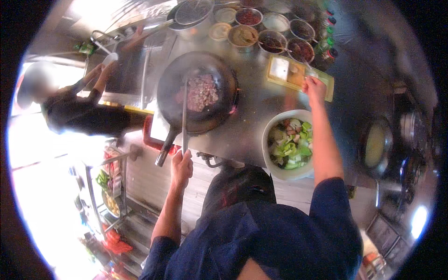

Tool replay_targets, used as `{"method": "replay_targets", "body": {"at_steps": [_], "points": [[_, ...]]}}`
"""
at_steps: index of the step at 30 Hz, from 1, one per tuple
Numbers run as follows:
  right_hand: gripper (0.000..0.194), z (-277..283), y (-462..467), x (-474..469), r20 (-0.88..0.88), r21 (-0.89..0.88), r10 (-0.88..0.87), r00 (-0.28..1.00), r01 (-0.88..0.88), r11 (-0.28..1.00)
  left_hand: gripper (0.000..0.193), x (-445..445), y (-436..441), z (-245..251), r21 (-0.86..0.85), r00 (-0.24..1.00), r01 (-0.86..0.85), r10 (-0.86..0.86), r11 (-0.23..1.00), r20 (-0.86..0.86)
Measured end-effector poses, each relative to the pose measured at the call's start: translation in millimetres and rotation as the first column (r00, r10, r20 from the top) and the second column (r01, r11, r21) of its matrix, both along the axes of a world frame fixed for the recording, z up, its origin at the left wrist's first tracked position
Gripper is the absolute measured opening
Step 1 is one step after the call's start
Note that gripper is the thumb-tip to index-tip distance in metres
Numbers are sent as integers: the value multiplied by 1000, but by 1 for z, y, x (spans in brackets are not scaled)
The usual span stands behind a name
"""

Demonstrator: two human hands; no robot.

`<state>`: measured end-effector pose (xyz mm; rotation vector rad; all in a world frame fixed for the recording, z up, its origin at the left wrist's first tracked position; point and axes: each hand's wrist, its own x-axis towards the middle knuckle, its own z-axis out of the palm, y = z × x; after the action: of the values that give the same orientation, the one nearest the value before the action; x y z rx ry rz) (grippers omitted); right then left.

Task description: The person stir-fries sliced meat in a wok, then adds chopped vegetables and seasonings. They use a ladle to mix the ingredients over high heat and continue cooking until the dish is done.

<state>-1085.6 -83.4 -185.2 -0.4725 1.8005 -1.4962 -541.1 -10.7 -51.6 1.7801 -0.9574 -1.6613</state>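
Observation:
My left hand (182, 168) grips the handle of a long metal cooking utensil (184, 119), whose far end rests in a black wok (168, 94) among chopped meat (202, 92). The wok's own handle (167, 147) points toward me, just left of that hand. My right hand (314, 87) is closed over a seasoning tray with compartments (295, 75); a small handle, likely of a spoon, seems to be in its fingers, its end blurred. Under my right forearm stands a white bowl (266, 154) of cut green vegetables (292, 147) and what looks like meat.
Several metal seasoning pots (243, 36) stand beyond the tray, with bottles (329, 42) to their right. A strainer lies over a large pot (192, 29). A co-worker (87, 105) stands at the left by a sink. A wheeled-looking rack (105, 164) holds produce at lower left.

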Motion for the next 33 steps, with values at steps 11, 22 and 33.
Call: {"method": "replay_targets", "body": {"at_steps": [11,22,33], "points": [[25,26,39,1,-278,192,214,936,-164,968,25,4,39,9,-13,931,47,-39,999,363],[25,16,49,-5,-129,-5,21,991,-22,1000,28,-10,45,34,-33,965,59,-48,998,258],[24,16,58,-2,-53,-1,-63,997,63,998,25,12,62,30,-14,989,-16,18,1000,146]]}}
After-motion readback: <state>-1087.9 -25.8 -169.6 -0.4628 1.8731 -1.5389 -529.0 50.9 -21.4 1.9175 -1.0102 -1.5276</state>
